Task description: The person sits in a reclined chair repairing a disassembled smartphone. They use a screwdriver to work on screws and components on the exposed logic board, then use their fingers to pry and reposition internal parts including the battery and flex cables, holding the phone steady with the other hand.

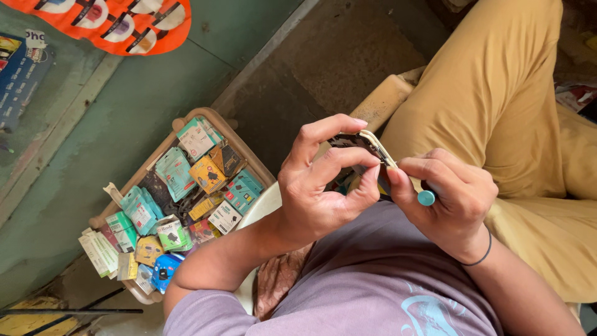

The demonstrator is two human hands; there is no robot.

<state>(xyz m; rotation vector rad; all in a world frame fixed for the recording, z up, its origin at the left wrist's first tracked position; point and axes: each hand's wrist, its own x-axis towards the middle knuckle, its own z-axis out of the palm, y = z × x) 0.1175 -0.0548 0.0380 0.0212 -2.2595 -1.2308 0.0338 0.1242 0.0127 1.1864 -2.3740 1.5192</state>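
Seen from the head camera, the person sits with tan trousers (pixel 497 93) and a lilac shirt (pixel 385 280), both hands raised over the lap around a small phone (pixel 364 146), which serves as the landmark here. The left hand (pixel 317 186) cradles the phone from its left side: thumb and curled fingers pinch it along its edges, tilting the opened, cream-rimmed face toward the other hand, apparently so that the inside stays steady and exposed. The right hand (pixel 451 202), just to the right of the phone, has its thumb and forefinger pressed together on a slim screwdriver (pixel 413 183), whose tip meets the phone's edge while its teal cap end juts out below the knuckles; the remaining fingers fold around the handle, a grip that seems suited to fine turning. A dark band sits on that wrist. Well to the left of the phone and lower on the floor stands a pale plastic basket (pixel 239 137), crammed with small packaged accessories (pixel 186 186) in teal, yellow, white and blue boxes and pouches, some spilling over its lower-left rim. Farther up-left of the phone an orange display card (pixel 112 25) lies on the green floor.
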